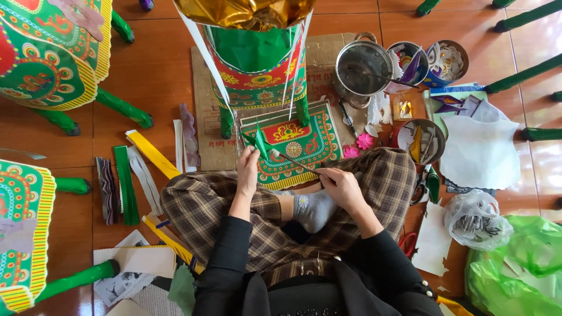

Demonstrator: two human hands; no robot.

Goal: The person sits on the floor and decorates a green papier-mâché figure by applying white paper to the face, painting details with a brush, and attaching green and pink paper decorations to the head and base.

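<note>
I sit cross-legged on the floor in plaid trousers. My left hand [248, 167] pinches a small folded green paper piece [258, 143] and holds it up over a patterned red, green and yellow panel [304, 143] lying in front of my knees. My right hand [341, 186] grips a thin stick-like brush [295, 163] whose tip reaches toward the green piece. Just beyond the panel stands a decorated paper figure [257, 70] on green legs, topped with gold foil [246, 11].
A metal pot [363, 67] and round tins of paper scraps [448, 58] sit at the right, with white paper sheets [480, 152] and plastic bags [515, 263]. Coloured paper strips [126, 184] lie at the left, near two more decorated figures [52, 52].
</note>
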